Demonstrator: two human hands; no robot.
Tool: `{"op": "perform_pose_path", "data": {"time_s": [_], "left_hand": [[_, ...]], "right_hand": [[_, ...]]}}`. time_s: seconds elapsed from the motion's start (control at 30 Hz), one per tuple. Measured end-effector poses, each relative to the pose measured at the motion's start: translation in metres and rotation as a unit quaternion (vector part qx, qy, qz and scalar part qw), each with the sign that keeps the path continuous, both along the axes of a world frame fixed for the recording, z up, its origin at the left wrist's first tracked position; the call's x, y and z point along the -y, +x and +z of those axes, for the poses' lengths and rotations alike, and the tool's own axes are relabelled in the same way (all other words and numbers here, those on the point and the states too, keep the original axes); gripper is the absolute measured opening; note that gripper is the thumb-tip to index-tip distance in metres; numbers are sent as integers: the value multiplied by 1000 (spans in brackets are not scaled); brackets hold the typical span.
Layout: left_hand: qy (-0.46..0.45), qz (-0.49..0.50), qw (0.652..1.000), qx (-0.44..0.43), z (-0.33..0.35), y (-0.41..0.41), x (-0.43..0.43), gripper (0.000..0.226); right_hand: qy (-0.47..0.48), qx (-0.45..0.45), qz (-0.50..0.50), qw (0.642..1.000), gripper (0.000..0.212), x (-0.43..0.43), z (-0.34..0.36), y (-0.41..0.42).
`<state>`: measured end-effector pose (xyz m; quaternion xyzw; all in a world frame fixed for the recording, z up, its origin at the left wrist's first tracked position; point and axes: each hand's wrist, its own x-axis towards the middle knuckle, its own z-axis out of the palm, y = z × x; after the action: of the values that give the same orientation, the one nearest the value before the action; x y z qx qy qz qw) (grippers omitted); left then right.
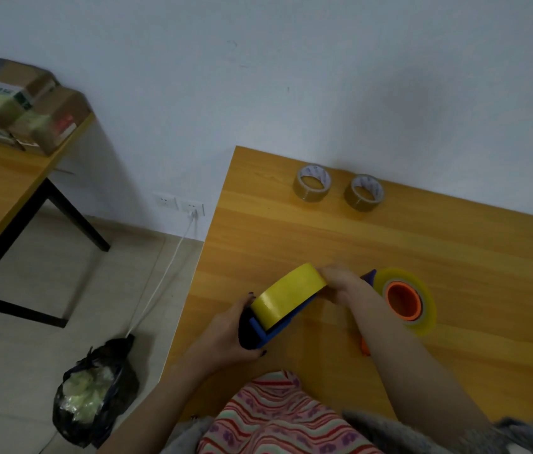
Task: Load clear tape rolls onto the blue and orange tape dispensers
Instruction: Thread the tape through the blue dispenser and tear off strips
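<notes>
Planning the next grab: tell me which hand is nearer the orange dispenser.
Right. The right hand, gripping the yellow roll, is just left of the orange dispenser; the left hand grips the blue dispenser farther left.

Blue dispenser [270, 329] at table's 7 o'clock edge, tilted, yellow-tinted roll [286, 294] seated on it. Orange dispenser [402, 299] near its 3 o'clock, on its side, clear roll [424, 286] round hub. At 12 o'clock by wall, lying flat: first brownish roll [312, 184], second brownish roll [363, 192], apart.
</notes>
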<state>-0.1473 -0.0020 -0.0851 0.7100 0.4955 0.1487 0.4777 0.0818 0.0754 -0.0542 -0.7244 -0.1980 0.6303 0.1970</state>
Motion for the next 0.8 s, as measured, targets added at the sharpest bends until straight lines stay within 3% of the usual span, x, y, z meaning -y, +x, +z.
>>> {"op": "perform_pose_path", "data": {"time_s": [0.17,0.5,0.8], "left_hand": [[-5,55,998,18,-6,-9,4,97],[-20,90,995,45,-13,-14,9,98],[-12,168,983,80,-8,-13,11,94]], "right_hand": [[-15,-11,13,1000,18,1,-4,3],[2,73,39,997,17,5,-2,1],[0,55,-49,997,10,19,-10,6]]}}
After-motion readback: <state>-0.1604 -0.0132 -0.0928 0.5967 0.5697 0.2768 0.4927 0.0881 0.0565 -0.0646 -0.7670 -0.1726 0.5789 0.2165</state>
